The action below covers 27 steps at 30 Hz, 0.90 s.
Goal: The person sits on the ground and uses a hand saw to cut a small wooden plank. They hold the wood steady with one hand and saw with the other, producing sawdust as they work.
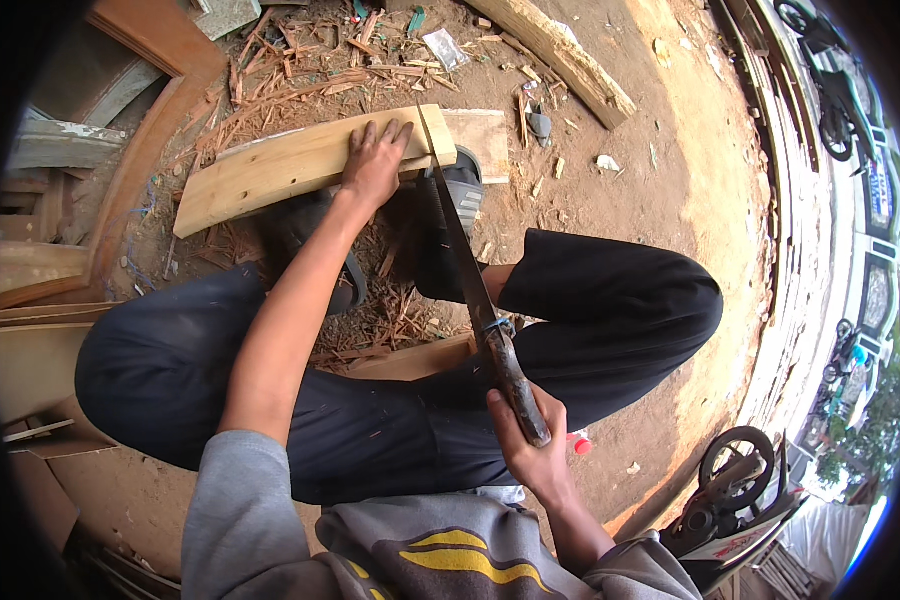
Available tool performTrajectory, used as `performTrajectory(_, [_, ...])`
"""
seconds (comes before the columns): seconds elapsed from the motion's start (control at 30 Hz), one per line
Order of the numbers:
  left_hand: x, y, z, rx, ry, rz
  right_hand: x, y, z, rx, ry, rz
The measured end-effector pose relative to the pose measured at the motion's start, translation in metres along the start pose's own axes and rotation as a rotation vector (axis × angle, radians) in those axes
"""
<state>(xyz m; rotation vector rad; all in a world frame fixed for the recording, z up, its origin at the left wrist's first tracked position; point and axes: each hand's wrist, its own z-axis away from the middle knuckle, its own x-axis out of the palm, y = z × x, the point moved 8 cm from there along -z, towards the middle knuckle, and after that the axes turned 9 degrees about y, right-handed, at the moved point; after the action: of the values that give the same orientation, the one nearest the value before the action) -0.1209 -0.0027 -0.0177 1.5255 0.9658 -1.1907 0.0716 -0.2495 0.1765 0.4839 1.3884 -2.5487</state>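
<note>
A pale wooden plank lies across in front of me, over my sandalled feet. My left hand rests flat on its top near the right end, fingers stretched out and pressing on the wood. In my right hand is the dark, worn handle of a handsaw, with the fingers wrapped round it. The long narrow blade runs up and away from me, and its far part meets the plank just right of my left hand. Under the plank's right end, a sandal shows, with another board behind it.
Wood splinters litter the dirt ground ahead. A thick timber beam lies at the far right. Brown wooden frames are stacked at left. A motorbike stands at lower right, and long boards line the right side.
</note>
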Motion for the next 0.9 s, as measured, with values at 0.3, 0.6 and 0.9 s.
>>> performTrajectory(0.3, [0.006, -0.003, -0.003, -0.018, -0.033, -0.008, -0.009, 0.012, 0.022, 0.125, 0.037, -0.035])
performTrajectory(0.6, [0.002, 0.001, -0.008, -0.009, -0.022, 0.034, -0.012, 0.014, 0.028, 0.070, 0.051, 0.009])
performTrajectory(0.9, [-0.007, -0.005, -0.014, -0.003, -0.082, 0.072, 0.005, 0.018, -0.012, 0.024, 0.066, -0.107])
